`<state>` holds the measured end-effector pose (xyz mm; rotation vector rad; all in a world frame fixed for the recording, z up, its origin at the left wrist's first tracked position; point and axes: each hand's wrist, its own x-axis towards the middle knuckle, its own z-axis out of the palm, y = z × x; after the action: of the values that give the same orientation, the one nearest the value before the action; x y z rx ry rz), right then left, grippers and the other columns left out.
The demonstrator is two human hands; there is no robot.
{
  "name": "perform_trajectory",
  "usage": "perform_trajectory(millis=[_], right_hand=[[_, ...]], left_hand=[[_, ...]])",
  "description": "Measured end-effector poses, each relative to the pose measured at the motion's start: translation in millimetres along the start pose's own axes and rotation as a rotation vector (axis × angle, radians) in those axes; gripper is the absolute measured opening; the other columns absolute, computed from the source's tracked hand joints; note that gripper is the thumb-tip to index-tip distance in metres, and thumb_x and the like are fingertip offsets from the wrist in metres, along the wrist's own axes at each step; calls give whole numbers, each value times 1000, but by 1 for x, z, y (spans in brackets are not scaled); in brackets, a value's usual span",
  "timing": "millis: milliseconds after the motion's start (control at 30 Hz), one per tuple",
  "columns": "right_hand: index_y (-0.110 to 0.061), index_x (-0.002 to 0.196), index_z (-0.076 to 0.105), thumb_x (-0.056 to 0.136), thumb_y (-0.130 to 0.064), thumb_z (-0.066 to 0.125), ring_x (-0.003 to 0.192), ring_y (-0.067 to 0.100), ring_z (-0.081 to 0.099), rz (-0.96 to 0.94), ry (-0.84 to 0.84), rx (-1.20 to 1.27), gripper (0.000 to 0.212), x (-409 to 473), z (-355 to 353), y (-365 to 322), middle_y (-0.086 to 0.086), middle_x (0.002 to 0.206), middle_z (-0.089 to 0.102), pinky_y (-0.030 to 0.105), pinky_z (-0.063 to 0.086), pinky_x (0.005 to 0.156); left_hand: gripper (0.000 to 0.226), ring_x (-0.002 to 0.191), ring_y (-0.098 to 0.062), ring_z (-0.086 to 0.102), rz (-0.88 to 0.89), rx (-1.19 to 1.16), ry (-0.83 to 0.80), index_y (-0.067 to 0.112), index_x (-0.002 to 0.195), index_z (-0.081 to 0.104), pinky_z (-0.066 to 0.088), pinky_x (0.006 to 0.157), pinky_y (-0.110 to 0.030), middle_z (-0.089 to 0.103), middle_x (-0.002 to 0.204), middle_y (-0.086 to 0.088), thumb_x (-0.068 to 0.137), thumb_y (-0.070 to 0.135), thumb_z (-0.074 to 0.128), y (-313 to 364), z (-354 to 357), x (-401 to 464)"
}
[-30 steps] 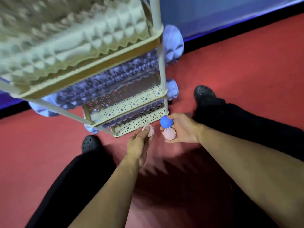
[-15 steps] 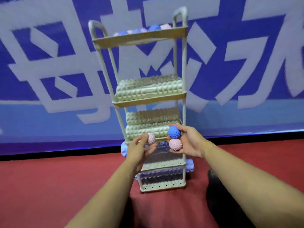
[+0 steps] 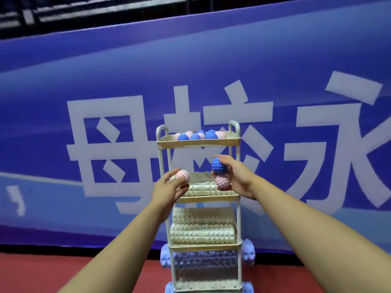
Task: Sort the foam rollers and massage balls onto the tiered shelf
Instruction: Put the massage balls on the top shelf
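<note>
Knobbly rubber balls fill both your hands at frame centre: your left hand point(image 3: 169, 192) curls its fingers round one pink ball point(image 3: 183, 177), and your right hand point(image 3: 237, 178) clamps a blue ball point(image 3: 219, 165) stacked on another pink one point(image 3: 223, 181). Behind them stands the cream tiered shelf point(image 3: 200, 142), its top tray heaped with blue and pink balls point(image 3: 201, 134), ridged cream foam rollers point(image 3: 203, 232) on the middle tiers and bluish ones point(image 3: 204, 263) lower down. Red floor point(image 3: 42, 273) runs bottom left, under a blue banner point(image 3: 105, 70) with big white characters.

So the cream tiered shelf point(image 3: 238, 208) stands on the red floor point(image 3: 42, 273). Top tier has a bunch of blue and pink massage balls point(image 3: 201, 134), the next two tiers hold cream foam rollers point(image 3: 202, 234), and the lower tiers carry pale blue rollers point(image 3: 206, 264) sticking out both sides.
</note>
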<state>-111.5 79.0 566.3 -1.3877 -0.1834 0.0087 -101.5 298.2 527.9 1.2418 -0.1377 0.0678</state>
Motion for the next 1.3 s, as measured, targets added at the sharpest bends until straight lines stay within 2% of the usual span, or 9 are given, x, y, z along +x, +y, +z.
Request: perform_trajectory(millis=[167,300,433,533,633,767,1000,1167,1300], right_hand=[[-14,118,56,104,-36,49,74,20,53,-103,47,-168,27,37,-7,-49,11,89,67,30,37,60],[-21,94,68,94,-65,50,71,6,49,-221,149,-472,48,80,-17,-82,9,101,63,26,44,57],[-17,110,59,102,-61,35,77,16,57,-289,184,-728,51,114,-19,-110,2,86,74,30,45,71],[-19,108,57,100,-66,32,77,16,62,-269,138,-911,53,140,-19,-116,2,88,71,32,50,65],[-20,102,57,95,-70,37,89,20,68,-272,77,-1102,54,165,-20,-117,3,93,69,35,55,67],[-15,104,62,99,-54,54,86,29,65,-267,-2,-1303,40,192,-25,-114,10,95,67,31,51,62],[-21,102,61,93,-65,50,87,23,67,-333,21,-1275,47,202,-26,-100,5,97,71,43,60,79],[-25,121,54,92,-72,42,91,17,64,-395,71,-1408,56,202,-22,-91,-1,107,67,36,58,82],[-27,123,52,90,-75,41,92,16,65,-420,89,-1346,60,203,-26,-86,-1,108,68,38,58,84]], left_hand=[[42,102,-26,74,137,134,-3,18,134,60,60,91,-34,72,116,-14,95,10,70,49,14,34],[35,103,-19,73,277,302,-19,21,129,60,61,87,-31,71,119,-6,96,25,70,79,28,72],[23,99,-10,72,407,499,10,30,113,64,60,91,-39,70,105,15,94,42,68,100,40,119],[43,99,-12,71,457,689,46,25,122,65,60,89,-37,72,111,6,91,55,67,107,46,156],[38,84,-3,73,445,859,-25,25,114,66,58,71,-19,75,98,11,91,55,66,107,50,180],[41,84,-11,74,336,982,-123,27,104,67,62,78,-33,76,94,7,89,64,62,91,49,206],[51,93,-17,70,269,1068,-137,15,107,72,54,79,-29,75,100,-3,96,60,53,89,44,224],[43,90,-12,66,317,1147,-100,21,111,61,55,77,-30,69,100,3,96,60,54,82,46,230],[40,89,-10,64,309,1146,-95,22,115,53,52,71,-23,66,104,3,97,58,55,83,43,229]])
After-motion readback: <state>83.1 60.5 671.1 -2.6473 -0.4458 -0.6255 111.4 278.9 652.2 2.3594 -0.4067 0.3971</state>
